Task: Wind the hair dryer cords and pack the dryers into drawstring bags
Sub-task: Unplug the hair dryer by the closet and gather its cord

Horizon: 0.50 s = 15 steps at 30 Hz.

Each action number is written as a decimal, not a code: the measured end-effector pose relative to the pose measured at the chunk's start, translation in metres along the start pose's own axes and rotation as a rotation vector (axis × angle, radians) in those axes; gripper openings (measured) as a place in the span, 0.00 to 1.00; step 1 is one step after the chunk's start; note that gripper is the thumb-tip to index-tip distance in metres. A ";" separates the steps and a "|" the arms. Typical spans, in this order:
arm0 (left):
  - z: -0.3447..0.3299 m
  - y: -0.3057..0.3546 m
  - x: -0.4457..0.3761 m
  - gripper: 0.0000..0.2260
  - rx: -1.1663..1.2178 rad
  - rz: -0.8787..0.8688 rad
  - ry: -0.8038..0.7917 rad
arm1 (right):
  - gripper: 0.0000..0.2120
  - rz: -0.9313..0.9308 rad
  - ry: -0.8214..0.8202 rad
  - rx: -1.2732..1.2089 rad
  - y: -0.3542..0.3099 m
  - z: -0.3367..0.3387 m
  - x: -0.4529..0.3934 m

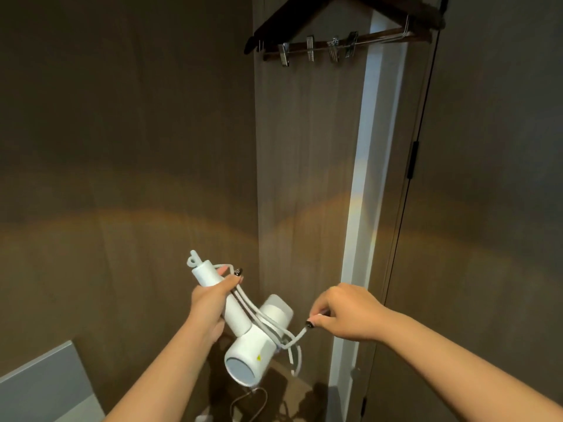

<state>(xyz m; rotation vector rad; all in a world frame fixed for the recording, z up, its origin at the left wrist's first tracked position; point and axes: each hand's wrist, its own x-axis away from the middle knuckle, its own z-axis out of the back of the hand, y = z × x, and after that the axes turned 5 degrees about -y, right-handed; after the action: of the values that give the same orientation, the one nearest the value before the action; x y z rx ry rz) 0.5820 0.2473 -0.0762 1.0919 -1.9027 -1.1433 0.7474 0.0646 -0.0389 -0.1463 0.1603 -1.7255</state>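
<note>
A white hair dryer (243,327) is held up in mid-air in front of a brown wood-grain wall (122,147), low in the view at about 6 o'clock. Its handle points up toward 11 o'clock and its barrel faces down toward the camera. The left hand (210,303) is closed round the handle, with the thumb and fingertips also pinning a few loops of the pale cord (259,322) against it. The right hand (341,315), at about 3 o'clock from the dryer's barrel, pinches the cord between thumb and curled fingers just beside the barrel, and a loose bend of cord hangs below it toward 5 o'clock.

The step in hand looks like the winding of the cord: several turns already lie along the handle and round the neck, while some length is not yet wrapped (how much is left is hard to tell, since the tail runs out of the light). The next move probably calls for the right hand to carry its bit of cord round the handle again, keeping it taut, while the left hand holds the earlier loops so that they do not slip off.

No drawstring bag shows here. A dark clothes hanger (344,28) with metal clips hangs at 1 o'clock, well above the hands.
</note>
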 end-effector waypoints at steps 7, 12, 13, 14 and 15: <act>-0.020 -0.012 0.042 0.26 -0.132 0.059 -0.473 | 0.10 0.090 -0.010 -0.160 -0.013 0.013 0.000; -0.026 -0.015 0.062 0.20 -0.232 0.095 -0.716 | 0.08 0.071 0.092 -0.328 -0.021 0.014 -0.002; -0.028 -0.016 0.066 0.16 -0.236 0.110 -0.732 | 0.08 0.065 0.116 -0.326 -0.021 0.015 -0.003; -0.029 -0.017 0.070 0.13 -0.232 0.127 -0.734 | 0.08 0.061 0.135 -0.313 -0.021 0.016 -0.004; -0.030 -0.018 0.073 0.13 -0.228 0.138 -0.739 | 0.08 0.056 0.148 -0.297 -0.021 0.019 -0.005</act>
<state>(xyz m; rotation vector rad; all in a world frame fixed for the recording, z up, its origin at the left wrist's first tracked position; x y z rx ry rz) 0.5809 0.1666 -0.0724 0.4178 -2.2507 -1.7920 0.7313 0.0723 -0.0167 -0.2299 0.5264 -1.6493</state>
